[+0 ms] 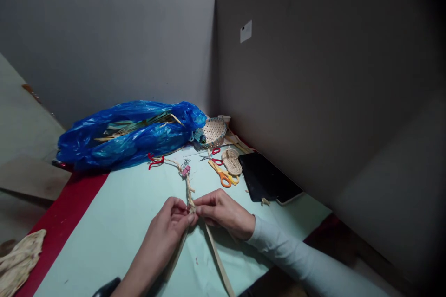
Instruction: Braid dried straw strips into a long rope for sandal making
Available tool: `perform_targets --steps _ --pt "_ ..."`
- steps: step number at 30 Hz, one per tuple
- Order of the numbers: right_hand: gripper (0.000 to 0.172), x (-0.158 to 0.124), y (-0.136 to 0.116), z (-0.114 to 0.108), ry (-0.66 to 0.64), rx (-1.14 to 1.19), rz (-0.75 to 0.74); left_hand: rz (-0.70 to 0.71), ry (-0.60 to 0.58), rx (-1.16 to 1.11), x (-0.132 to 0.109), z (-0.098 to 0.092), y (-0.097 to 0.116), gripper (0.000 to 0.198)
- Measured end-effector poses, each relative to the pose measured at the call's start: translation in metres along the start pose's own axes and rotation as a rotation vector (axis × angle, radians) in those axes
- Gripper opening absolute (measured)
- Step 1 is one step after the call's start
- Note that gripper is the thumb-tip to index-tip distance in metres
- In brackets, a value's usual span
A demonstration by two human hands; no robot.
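Observation:
A pale straw braid (189, 189) runs up the table from between my hands. My left hand (174, 220) pinches its lower end from the left, and my right hand (223, 211) pinches it from the right, fingertips almost touching. Two loose flat strands hang toward me; the right strand (218, 257) slants past the near edge, the left one (177, 256) runs beside my left forearm. Farther up, a pink clip (186, 171) grips the braid. Red ties (155, 161) lie at its far end.
Behind lies a blue plastic bag (132, 134) of straw. To its right sit a woven basket (215, 131), red-handled scissors (216, 157), orange-handled scissors (225, 178), a small woven oval piece (232, 161) and a black tablet (268, 178). Grey partitions (139, 41) enclose the table's back and right.

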State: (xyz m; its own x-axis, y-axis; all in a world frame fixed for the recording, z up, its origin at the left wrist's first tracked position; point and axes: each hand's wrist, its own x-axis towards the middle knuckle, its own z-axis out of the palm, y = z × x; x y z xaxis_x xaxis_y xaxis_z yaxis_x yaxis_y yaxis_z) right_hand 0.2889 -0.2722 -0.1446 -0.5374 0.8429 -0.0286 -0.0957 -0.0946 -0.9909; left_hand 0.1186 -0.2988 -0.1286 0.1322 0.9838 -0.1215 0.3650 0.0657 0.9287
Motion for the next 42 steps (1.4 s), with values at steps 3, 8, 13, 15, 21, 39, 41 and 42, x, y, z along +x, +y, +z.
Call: perform_targets --steps 3,8,13,15,21,39,41,42 --pt "0.022 -0.001 -0.003 -0.001 -0.056 0.028 -0.011 -0.121 -0.142 -0.386 0.01 0.005 -0.002 0.03" --pt "0.025 0.001 -0.002 0.0 -0.041 0.036 0.026 -0.226 -0.233 -0.582 0.013 0.012 -0.002 0.031" --pt "0.016 0.003 0.003 0.004 -0.03 0.076 0.047 -0.2 -0.196 -0.454 0.015 0.012 -0.005 0.03" --pt "0.014 0.004 0.006 0.004 -0.015 0.064 0.051 -0.188 -0.182 -0.421 0.015 0.011 -0.007 0.032" --pt "0.017 -0.003 0.0 -0.006 -0.027 -0.313 0.032 -0.18 -0.126 -0.328 0.01 0.01 -0.01 0.03" --pt "0.016 -0.047 0.011 0.043 0.392 -1.613 -0.604 -0.181 -0.032 -0.372 0.007 0.013 -0.016 0.024" --pt "0.018 -0.045 0.018 0.046 0.379 -1.622 -0.703 -0.201 -0.052 -0.427 0.006 0.012 -0.016 0.022" --pt "0.018 -0.044 0.022 0.047 0.368 -1.613 -0.723 -0.215 -0.071 -0.461 0.005 0.011 -0.015 0.022"
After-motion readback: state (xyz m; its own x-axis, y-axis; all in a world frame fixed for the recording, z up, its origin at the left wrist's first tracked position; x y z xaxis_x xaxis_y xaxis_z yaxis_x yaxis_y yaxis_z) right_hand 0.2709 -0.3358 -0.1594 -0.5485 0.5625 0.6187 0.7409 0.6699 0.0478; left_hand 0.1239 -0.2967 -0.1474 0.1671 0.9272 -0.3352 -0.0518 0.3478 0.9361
